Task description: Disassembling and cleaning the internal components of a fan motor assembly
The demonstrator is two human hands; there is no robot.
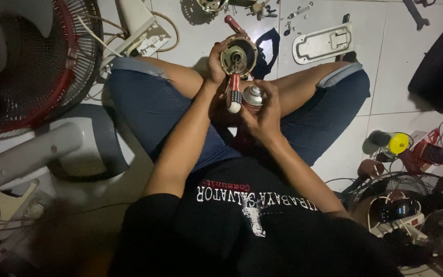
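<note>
Motor [238, 55] sits above our lap, gripped at its rim by our left hand [215, 64] with its open face turned up to us. Just below it, our right hand [265, 117] clasps a spray can [253, 96], seemingly aimed at the motor.

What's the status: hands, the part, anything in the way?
Left hand grips round fan motor, screwdriver hanging beside it. Right hand grips spray can, nozzle up toward motor. Nothing between can and motor; parts scattered on floor.
</note>
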